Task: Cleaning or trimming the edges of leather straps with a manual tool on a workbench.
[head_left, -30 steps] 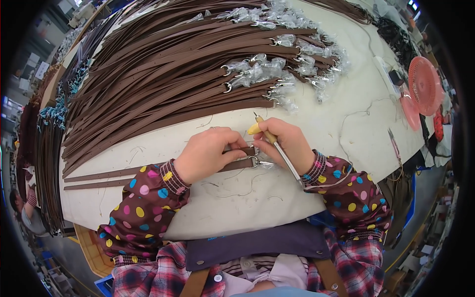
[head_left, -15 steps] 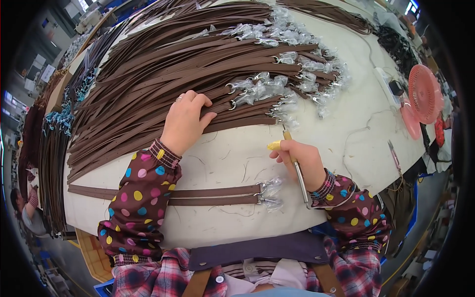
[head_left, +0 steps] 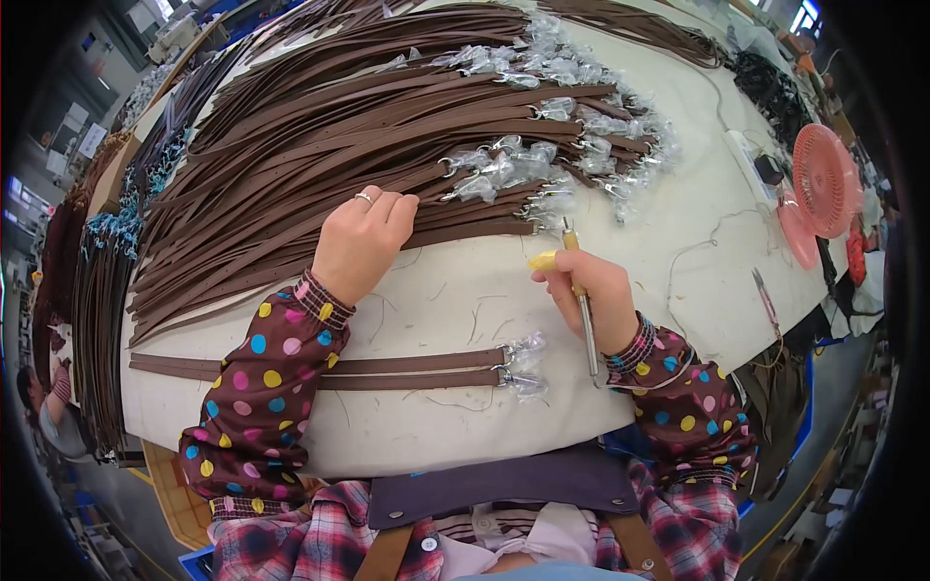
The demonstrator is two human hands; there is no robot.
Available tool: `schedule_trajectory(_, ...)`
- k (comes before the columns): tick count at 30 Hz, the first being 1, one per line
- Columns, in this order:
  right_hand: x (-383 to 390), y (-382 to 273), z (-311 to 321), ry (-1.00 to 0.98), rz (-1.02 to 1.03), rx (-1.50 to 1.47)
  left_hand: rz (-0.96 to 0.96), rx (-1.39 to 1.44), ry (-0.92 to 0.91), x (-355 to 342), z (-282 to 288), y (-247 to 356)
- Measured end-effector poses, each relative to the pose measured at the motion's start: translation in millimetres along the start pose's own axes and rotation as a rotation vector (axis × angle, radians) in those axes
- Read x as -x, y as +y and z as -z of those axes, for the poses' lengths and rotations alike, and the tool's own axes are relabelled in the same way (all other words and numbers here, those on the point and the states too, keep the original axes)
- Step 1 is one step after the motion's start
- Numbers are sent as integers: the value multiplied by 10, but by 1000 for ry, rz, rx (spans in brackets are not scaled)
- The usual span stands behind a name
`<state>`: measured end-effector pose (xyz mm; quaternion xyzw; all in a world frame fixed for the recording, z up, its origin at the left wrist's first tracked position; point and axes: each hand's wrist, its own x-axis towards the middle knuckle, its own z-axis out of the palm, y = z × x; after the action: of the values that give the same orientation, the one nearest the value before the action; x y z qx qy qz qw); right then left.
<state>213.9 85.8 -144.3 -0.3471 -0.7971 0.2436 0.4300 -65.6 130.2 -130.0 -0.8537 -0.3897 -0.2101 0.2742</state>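
My left hand (head_left: 363, 242), wearing a ring, is closed over the near edge of a large pile of brown straps (head_left: 387, 145); its fingertips are hidden, so I cannot tell what they pinch. In my right hand (head_left: 603, 295) is a slim pen-like tool (head_left: 587, 334), with a brass-coloured upper part and a metal shaft, its tip pointing away from me. Yellow wrapping covers one fingertip of that hand. The tool's tip stands just right of the strap ends, which carry metal clasps in clear plastic wrap (head_left: 552, 201). Two separate straps (head_left: 417, 372) lie nearer me.
At the right are a pink fan (head_left: 826, 181), a white power strip (head_left: 751, 169) and a thin cord (head_left: 693, 254). A small pointed tool (head_left: 765, 295) lies near the table's right edge. Dark straps with blue ends (head_left: 114, 232) hang at the left. Another person sits far left.
My left hand's thumb and fingers have drawn together at the pile's edge. The tool in my right hand has shifted slightly right and away from me, off the nearest strap's end.
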Motion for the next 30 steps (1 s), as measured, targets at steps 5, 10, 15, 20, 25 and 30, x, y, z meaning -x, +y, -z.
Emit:
schedule_trajectory(5, -22, -5, 23, 75, 67, 60, -48, 188, -16, 152, 363, 416)
schedule_trajectory(10, -69, -90, -35, -25, 151, 193, 8, 307, -299, 358, 470, 680)
schedule_trajectory(15, -51, -73, -64, -171, 163, 241, 334, 792, -460, 134, 414, 603)
schedule_trajectory(20, -26, 8, -69, -100, 121, 109, 338, 1005, -534, 0, 270, 600)
schedule_trajectory(25, 2, -3, -88, -71, 94, 44, 330, 1066, -609, -22, 233, 581)
schedule_trajectory(30, -38, -145, -98, -91, -117, -232, 509, 1170, -599, 7, 269, 582)
